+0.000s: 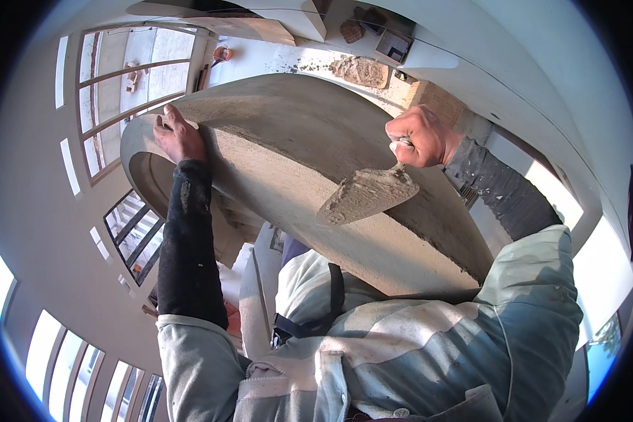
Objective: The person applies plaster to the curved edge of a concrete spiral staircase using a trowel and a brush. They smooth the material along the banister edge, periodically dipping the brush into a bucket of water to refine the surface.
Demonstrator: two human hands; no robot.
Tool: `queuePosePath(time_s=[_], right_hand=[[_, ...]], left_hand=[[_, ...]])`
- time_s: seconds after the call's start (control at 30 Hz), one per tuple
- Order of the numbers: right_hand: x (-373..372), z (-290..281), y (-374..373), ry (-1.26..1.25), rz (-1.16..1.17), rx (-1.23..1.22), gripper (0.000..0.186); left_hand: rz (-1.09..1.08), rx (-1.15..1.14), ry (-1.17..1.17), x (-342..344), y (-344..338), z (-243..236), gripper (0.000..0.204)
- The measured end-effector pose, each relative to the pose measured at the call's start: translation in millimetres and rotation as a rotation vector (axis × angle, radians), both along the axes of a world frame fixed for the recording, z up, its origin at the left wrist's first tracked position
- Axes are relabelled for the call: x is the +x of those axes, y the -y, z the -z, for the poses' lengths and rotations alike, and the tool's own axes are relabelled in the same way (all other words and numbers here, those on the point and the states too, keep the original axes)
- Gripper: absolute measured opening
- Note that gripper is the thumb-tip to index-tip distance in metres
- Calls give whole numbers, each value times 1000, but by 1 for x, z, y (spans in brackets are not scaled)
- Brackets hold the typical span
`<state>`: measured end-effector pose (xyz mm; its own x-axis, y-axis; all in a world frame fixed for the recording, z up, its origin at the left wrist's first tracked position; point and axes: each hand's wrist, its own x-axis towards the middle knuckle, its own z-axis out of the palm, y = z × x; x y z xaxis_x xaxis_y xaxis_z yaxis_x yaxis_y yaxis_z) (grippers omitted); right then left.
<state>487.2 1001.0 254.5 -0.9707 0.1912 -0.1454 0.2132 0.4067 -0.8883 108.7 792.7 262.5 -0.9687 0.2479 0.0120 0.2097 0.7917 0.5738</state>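
My right hand (420,138) is closed around the handle of a pointed trowel, held above the right part of a curved cement-plastered ledge (281,169). Wet grey mortar (380,190) covers most of the blade, whose tip (326,215) points left and toward me. My left hand (181,138) rests at the ledge's far left end, fingers curled at its edge. The ledge has a pale, rough band nearest me and a smoother, darker grey surface (302,105) beyond it. A ragged line of mortar runs between the two.
Far below, a mortar heap (361,71) lies on the floor near a wooden box (395,46) and an orange object (222,53). Framed window openings (137,88) stand on the left. The ledge's near edge is close to my body. A white wall curves around the right.
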Motion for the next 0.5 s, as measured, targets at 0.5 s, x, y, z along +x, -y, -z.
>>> queuePosePath(time_s=[0.5], right_hand=[[-22, 15, -9, 21, -8, -28, 26]], left_hand=[[2, 62, -45, 8, -3, -1, 71]])
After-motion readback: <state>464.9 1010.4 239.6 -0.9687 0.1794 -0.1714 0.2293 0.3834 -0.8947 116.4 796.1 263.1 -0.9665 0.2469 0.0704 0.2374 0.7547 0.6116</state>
